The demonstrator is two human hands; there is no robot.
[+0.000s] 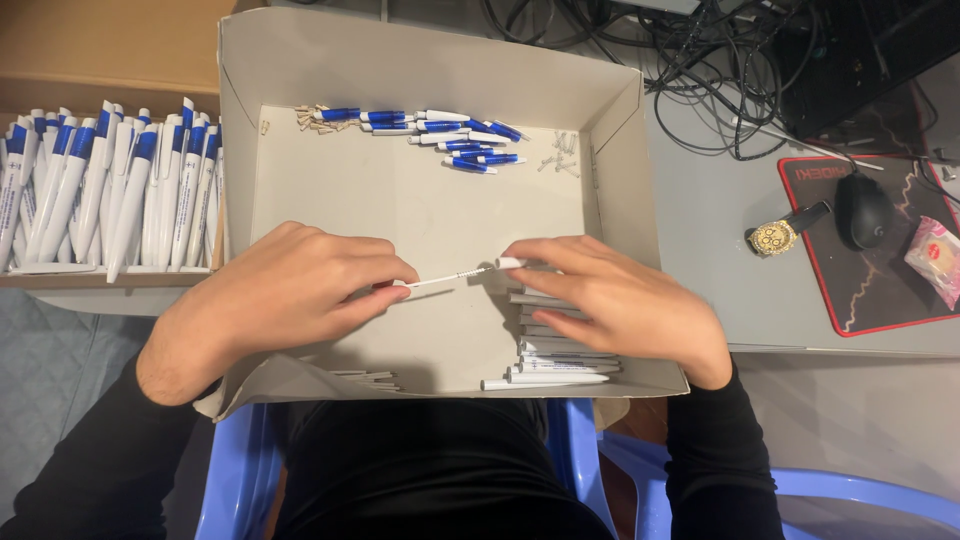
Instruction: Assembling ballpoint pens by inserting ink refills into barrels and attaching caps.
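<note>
A shallow cardboard tray (pixel 430 215) is set on the person's lap against a grey surface (pixel 720 220), with a box of finished blue-and-white pens (pixel 110 190) to its left. Loose blue-and-white pen halves (pixel 440 132) lie along the tray's far wall, and a stack of white pen barrels (pixel 555 350) lies at its near right, partly under the right hand (pixel 620 305). A white barrel (pixel 512 263) is pinched in that hand's grip at its open end, while the left hand (pixel 290 290) is closed on the tail of a thin white ink refill (pixel 445 279), which spans the gap between both hands above the tray floor. The refill is judged light, slender and easily bent, so a hold close to the tip would likely suit it; whether a spring sits on it cannot be told. The barrel seems stiff, smooth and somewhat slippery.
</note>
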